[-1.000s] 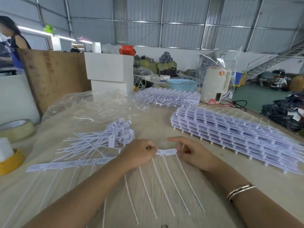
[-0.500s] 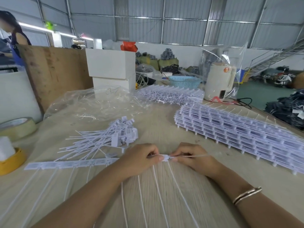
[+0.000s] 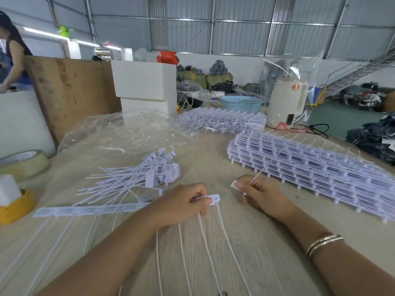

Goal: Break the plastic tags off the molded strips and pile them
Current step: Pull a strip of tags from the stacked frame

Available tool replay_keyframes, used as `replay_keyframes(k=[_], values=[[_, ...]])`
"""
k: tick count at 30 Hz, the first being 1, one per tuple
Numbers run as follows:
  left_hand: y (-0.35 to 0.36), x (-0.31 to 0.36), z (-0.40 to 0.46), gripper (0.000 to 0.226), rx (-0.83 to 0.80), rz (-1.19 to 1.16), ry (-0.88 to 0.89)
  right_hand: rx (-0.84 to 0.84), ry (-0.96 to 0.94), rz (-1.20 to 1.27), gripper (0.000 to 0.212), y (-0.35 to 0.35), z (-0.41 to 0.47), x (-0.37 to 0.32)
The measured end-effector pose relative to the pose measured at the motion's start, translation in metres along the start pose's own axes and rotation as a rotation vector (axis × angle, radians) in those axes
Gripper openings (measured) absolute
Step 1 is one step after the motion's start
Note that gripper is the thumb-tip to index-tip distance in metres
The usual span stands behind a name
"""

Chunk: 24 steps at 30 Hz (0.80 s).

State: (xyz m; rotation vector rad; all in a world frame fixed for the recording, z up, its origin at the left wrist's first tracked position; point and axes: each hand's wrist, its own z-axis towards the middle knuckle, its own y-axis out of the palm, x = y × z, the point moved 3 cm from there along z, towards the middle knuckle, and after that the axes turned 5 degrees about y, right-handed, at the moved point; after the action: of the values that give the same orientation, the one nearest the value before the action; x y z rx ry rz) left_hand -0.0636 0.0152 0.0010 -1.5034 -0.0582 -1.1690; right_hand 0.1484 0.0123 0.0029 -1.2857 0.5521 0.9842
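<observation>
My left hand (image 3: 183,201) grips the strip (image 3: 94,210); my right hand (image 3: 259,194) pinches one broken-off tag (image 3: 235,184). Loose pile (image 3: 147,176) far left, stacked strips (image 3: 310,167) right, crumpled bag (image 3: 119,133) beyond.

Left hand (image 3: 181,202) gripped molded strip (image 3: 94,210) end on desk (image 3: 213,157); right hand (image 3: 259,194) pinched one separated tag (image 3: 234,184), apart from strip. Loose tag pile (image 3: 149,174) just beyond left hand; stacked strips (image 3: 320,169) to right.
</observation>
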Motion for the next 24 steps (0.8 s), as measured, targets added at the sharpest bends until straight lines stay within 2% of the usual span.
replay_keyframes(k=[2, 7, 10, 14, 20, 22, 24], values=[[0.0, -0.002, 0.0, 0.019, 0.016, 0.019, -0.027, -0.085, -0.056, -0.158, 0.019, 0.01, 0.002, 0.0], [0.0, -0.003, -0.001, 0.02, 0.038, -0.003, -0.041, -0.184, -0.107, -0.256, 0.059, 0.013, 0.001, 0.005], [-0.002, 0.0, 0.0, 0.019, 0.081, 0.038, -0.013, -0.216, -0.113, -0.251, 0.059, 0.015, 0.0, 0.006], [-0.003, 0.005, 0.001, 0.02, 0.136, 0.037, 0.035, -0.092, -0.325, -0.339, 0.043, 0.015, -0.006, -0.007], [0.003, 0.009, 0.002, 0.017, 0.175, 0.044, 0.029, 0.119, -0.636, -0.683, 0.032, 0.031, -0.013, -0.039], [0.001, 0.01, 0.002, 0.013, 0.197, 0.067, 0.019, 0.217, -0.682, -0.698, 0.023, 0.027, -0.013, -0.039], [-0.003, 0.007, 0.002, 0.01, 0.214, 0.196, 0.001, 0.258, -0.646, -0.687, 0.023, 0.023, -0.012, -0.035]])
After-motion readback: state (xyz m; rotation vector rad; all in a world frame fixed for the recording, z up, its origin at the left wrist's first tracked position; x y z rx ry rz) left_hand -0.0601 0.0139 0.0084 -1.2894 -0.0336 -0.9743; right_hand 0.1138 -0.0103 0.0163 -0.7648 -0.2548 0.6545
